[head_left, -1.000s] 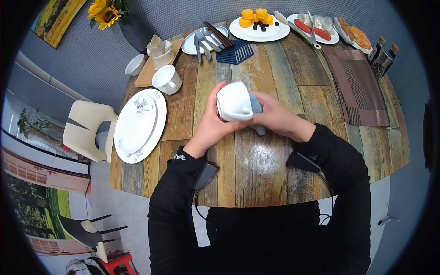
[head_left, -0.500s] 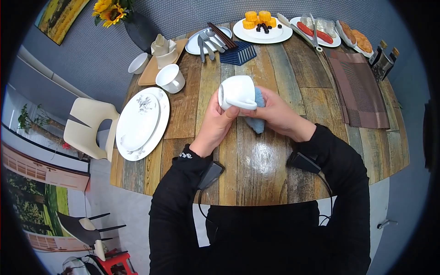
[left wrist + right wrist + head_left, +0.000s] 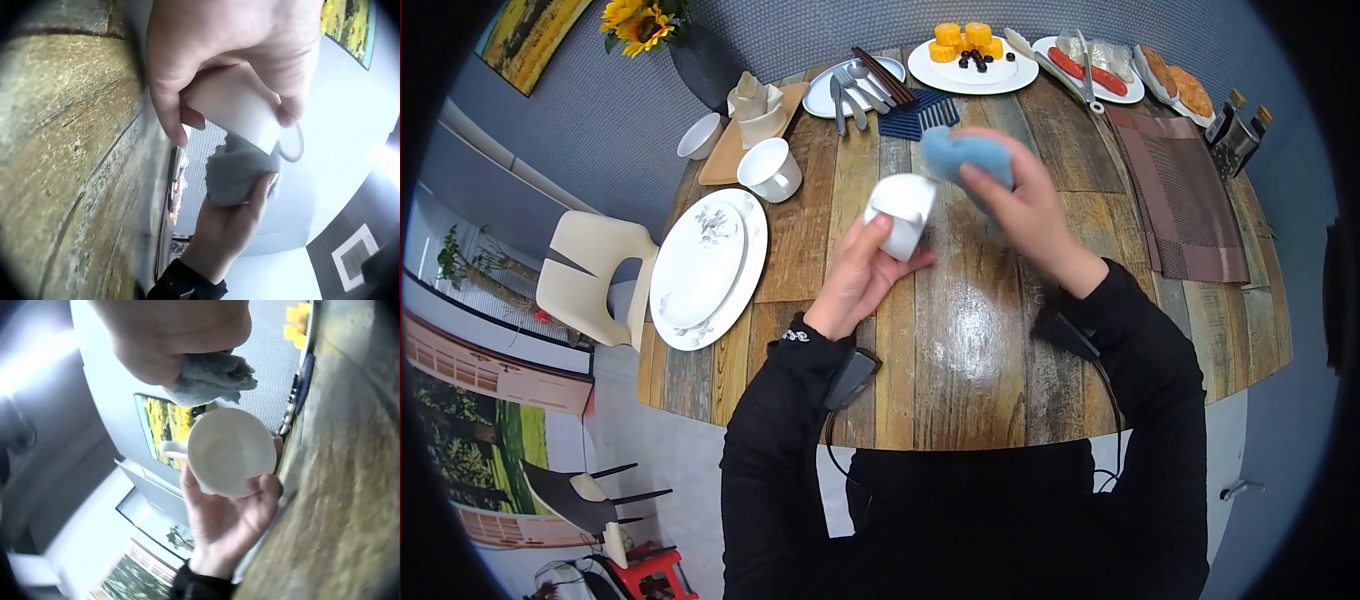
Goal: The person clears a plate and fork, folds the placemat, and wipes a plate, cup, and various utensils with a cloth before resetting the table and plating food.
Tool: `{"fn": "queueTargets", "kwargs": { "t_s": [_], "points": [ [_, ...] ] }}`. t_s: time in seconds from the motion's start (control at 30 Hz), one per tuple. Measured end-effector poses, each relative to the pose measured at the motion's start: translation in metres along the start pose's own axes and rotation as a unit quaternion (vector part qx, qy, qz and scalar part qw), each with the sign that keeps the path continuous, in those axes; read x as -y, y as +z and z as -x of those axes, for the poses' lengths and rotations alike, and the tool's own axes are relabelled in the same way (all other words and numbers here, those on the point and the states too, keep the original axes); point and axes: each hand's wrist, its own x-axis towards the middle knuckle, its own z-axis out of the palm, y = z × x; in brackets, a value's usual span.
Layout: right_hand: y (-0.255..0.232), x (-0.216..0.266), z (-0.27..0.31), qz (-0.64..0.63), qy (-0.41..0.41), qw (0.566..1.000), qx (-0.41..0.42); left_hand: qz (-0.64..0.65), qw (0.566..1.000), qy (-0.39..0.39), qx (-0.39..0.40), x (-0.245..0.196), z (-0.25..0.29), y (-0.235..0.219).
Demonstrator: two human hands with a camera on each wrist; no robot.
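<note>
My left hand (image 3: 860, 272) grips a white cup (image 3: 910, 232) above the wooden table, its thumb by the cup's handle. The cup is tilted, and in the right wrist view its mouth and pale inside (image 3: 228, 450) face the camera. To the upper right, my right hand (image 3: 1036, 212) holds a bunched blue cloth (image 3: 965, 155) between thumb and fingers. Cloth and cup are apart in the head view. Part of the cloth is hidden in the right hand's fist in the right wrist view.
At the left are a second white cup (image 3: 770, 172), stacked plates (image 3: 745, 290) and a wooden tray (image 3: 725, 165). Cutlery lies on a plate (image 3: 820, 90) at the back, near a corn plate (image 3: 920, 75) and a sausage plate (image 3: 1135, 88). Brown placemats (image 3: 1185, 200) lie right.
My right hand has drawn the blue cloth away from the cup, up and to the right. My left hand has turned the cup and lowered it slightly.
</note>
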Motion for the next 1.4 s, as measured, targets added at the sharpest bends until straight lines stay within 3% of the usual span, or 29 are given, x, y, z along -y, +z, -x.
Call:
{"fn": "queueTargets", "kwargs": {
  "t_s": [0.03, 0.07, 0.2, 0.53, 0.6, 0.63, 0.7, 0.83, 0.93, 1.0, 1.13, 1.2, 1.33, 1.4],
  "points": [
    [0.001, 0.002, 0.000, 0.168, -0.135, 0.975, 0.047, 0.001, 1.000, 0.000, 0.000, 0.001, 0.001, 0.002],
    [0.002, 0.001, -0.001, 0.196, -0.177, 0.956, 0.130, -0.030, 0.999, -0.013, 0.011, 0.002, 0.002, 0.006],
    [0.013, 0.003, 0.007, 0.176, -0.159, 0.948, 0.212, -0.065, 0.997, -0.029, 0.028, 0.002, 0.005, 0.012],
    [0.010, -0.010, 0.007, 0.118, -0.042, 0.975, 0.182, -0.147, 0.989, -0.014, 0.024, 0.005, 0.006, 0.014],
    [0.008, -0.015, 0.007, 0.009, 0.055, 0.981, 0.184, -0.160, 0.986, -0.014, 0.036, 0.007, 0.007, 0.013],
    [0.006, -0.017, 0.006, 0.010, 0.055, 0.982, 0.181, -0.172, 0.984, -0.014, 0.046, 0.007, 0.007, 0.012],
    [0.004, -0.018, 0.005, -0.084, 0.138, 0.967, 0.199, -0.170, 0.984, -0.009, 0.051, 0.008, 0.006, 0.011],
    [0.002, -0.006, 0.006, -0.114, 0.141, 0.960, 0.213, -0.131, 0.991, 0.024, 0.021, 0.006, 0.006, 0.012],
    [-0.002, -0.012, 0.005, -0.127, 0.092, 0.960, 0.231, -0.103, 0.993, 0.019, 0.051, 0.003, 0.005, 0.010],
    [-0.005, -0.012, 0.004, -0.045, 0.035, 0.963, 0.265, -0.075, 0.995, 0.025, 0.064, 0.004, 0.006, 0.009],
    [-0.003, -0.001, 0.007, 0.025, 0.051, 0.958, 0.281, -0.043, 0.998, -0.006, 0.053, 0.002, 0.008, 0.011],
    [0.006, -0.006, 0.009, 0.075, 0.016, 0.976, 0.205, -0.048, 0.997, -0.016, 0.057, 0.001, 0.007, 0.012],
    [0.006, -0.010, 0.009, 0.110, 0.002, 0.984, 0.143, -0.084, 0.994, -0.032, 0.061, 0.003, 0.006, 0.014],
    [0.003, -0.007, 0.006, 0.173, -0.067, 0.976, 0.117, -0.107, 0.990, -0.042, 0.078, 0.003, 0.005, 0.016]
  ]
}}
